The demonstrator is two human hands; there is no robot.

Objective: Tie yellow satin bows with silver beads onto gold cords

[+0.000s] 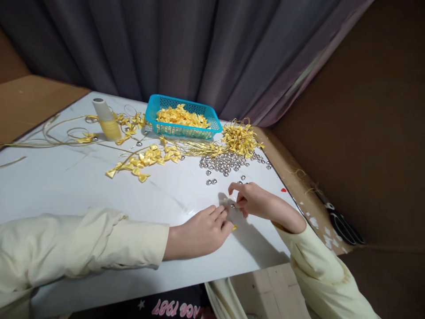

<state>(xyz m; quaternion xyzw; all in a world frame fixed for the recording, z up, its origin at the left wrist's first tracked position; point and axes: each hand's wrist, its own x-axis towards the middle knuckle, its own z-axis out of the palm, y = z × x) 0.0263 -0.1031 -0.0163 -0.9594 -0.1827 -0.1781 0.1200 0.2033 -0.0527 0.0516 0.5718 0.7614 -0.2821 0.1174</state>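
My left hand rests on the white table, its fingers pinched on a small yellow ribbon bow that peeks out at the fingertips. Just to the right, my right hand is curled with thumb and forefinger pinched on a small silver bell. The two hands almost touch. A pile of silver bells lies just beyond the right hand. Loose yellow bows lie further left.
A blue basket of yellow bows stands at the back. A bundle of gold wire with bows lies to its right, a thread spool to its left. Scissors lie on the brown board off the table's right edge.
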